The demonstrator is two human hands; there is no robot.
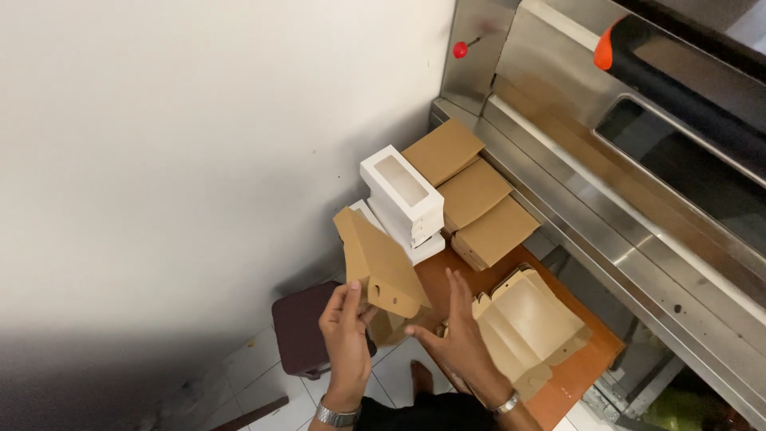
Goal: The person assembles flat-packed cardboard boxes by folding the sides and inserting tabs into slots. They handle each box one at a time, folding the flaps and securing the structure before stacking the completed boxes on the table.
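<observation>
We've got left hand (348, 327) raised, fingers curled in a grip; right hand (455, 335) open, fingers straight, thumb out, both wrists banded.

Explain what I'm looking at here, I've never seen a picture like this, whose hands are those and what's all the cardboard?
This is one picture from a camera worn on a person's head, looking down at their own two bare hands. The left hand holds a brown cardboard box, partly folded and tilted. The right hand is open beside it, fingers spread, holding nothing. On the small brown table lies an open folded brown box. Behind are a stack of white window boxes and three closed brown boxes. A steel oven stands to the right, a dark stool on the tiled floor below.
</observation>
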